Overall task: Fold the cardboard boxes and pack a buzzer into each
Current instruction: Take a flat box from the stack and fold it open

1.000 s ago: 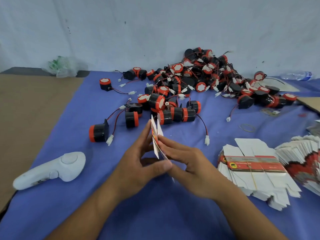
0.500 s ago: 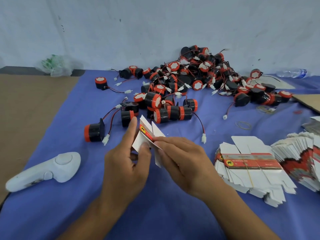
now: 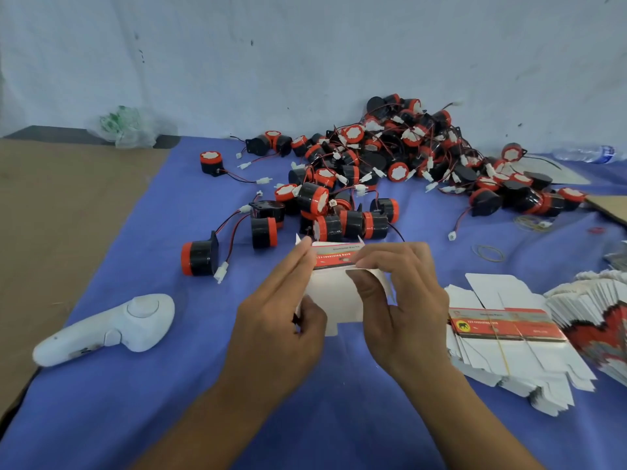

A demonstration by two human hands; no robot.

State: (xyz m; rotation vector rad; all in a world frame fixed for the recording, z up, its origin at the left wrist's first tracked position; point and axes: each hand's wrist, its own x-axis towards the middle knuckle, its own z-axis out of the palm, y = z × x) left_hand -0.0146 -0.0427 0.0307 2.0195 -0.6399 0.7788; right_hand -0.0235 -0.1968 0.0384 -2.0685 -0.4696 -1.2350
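Both hands are on one flat cardboard box, held up above the blue cloth in the middle of the table. The left hand grips its left edge, fingers behind and thumb pressed on the white front. The right hand pinches the right side, fingers curled over the red printed band and thumb on a white flap. Just behind the box lies the pile of black-and-red buzzers, wires tangled, with a lone buzzer off to the left on its side. To the right sits a bundle of flat boxes with a rubber band round it, and beside that a fanned stack of boxes. A white controller lies on the cloth at the left.
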